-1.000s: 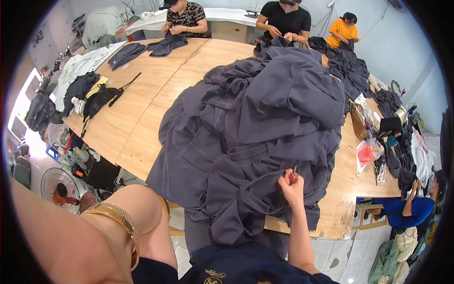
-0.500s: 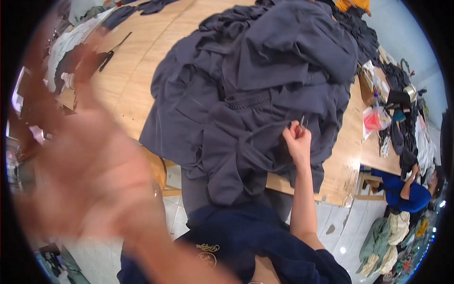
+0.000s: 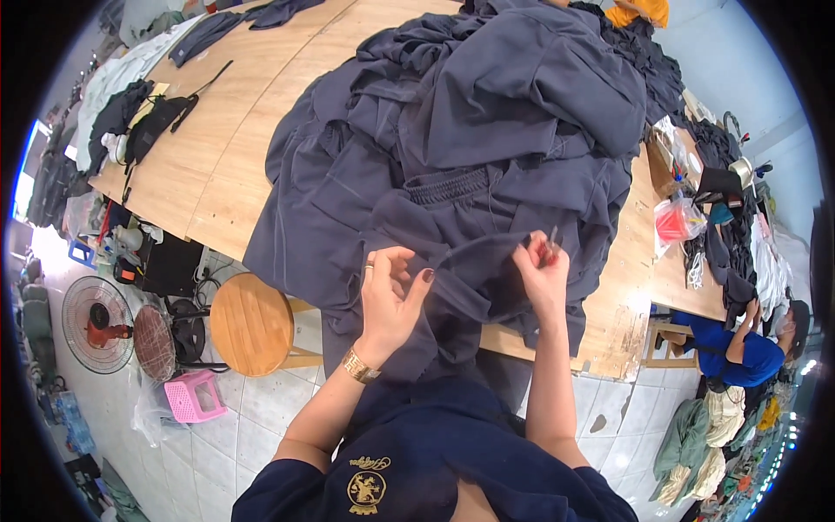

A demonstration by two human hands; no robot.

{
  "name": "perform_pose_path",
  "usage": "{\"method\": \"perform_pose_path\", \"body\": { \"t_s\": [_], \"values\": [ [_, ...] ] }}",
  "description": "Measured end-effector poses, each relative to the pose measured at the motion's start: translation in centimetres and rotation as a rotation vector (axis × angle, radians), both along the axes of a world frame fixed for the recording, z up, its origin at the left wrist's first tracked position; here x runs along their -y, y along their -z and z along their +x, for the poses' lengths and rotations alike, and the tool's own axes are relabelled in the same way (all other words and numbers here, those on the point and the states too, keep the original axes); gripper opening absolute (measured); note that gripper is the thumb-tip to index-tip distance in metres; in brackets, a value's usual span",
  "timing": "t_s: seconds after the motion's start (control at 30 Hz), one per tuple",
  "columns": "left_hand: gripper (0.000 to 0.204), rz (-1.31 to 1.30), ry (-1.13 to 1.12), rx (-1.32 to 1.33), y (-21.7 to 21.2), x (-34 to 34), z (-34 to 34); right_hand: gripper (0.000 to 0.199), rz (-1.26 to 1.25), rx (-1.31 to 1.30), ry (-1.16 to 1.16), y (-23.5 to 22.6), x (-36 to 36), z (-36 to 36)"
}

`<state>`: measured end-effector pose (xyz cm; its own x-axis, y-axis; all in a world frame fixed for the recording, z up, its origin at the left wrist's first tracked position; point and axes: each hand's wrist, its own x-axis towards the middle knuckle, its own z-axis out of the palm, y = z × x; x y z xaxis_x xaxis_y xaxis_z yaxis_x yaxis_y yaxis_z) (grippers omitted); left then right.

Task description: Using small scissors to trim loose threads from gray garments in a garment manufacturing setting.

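Right hand (image 3: 546, 274) pinches a grey garment (image 3: 478, 270) draped over the near edge of the table (image 3: 609, 335), a slim tool (image 3: 555, 234) jutting from its grip; left hand (image 3: 389, 304), fingers loosely curled, thumb apart, lies alongside, contact unclear

I'm seeing garment pile (image 3: 539, 104) lying on table (image 3: 222, 139). Left of pile: bag (image 3: 156, 126) resting on table too, fan (image 3: 97, 324) standing farther out. Pile's near left: stool (image 3: 251, 324) standing. Right of pile: plastic bag (image 3: 678, 222) sitting close, co-worker (image 3: 739, 350) farther out.
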<state>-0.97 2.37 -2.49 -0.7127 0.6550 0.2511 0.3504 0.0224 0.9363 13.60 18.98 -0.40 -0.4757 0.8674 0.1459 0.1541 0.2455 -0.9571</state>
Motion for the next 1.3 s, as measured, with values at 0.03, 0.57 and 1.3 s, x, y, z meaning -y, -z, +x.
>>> {"method": "perform_pose_path", "body": {
  "t_s": [0.03, 0.57, 1.3],
  "values": [
    [0.030, 0.018, -0.018, -0.004, 0.0, -0.1, -0.5, 0.033, 0.055, -0.028, 0.004, 0.0, 0.3, 0.4],
    [0.015, 0.111, -0.125, 0.224, -1.5, 3.3, -8.1, 0.031, -0.154, -0.271, -0.144, -3.1, 3.4, 2.9],
    [0.016, -0.213, -0.240, -0.223, -1.7, 5.6, -7.9, 0.018, -0.091, -0.043, -0.071, -3.8, 2.8, -1.1]
  ]
}}
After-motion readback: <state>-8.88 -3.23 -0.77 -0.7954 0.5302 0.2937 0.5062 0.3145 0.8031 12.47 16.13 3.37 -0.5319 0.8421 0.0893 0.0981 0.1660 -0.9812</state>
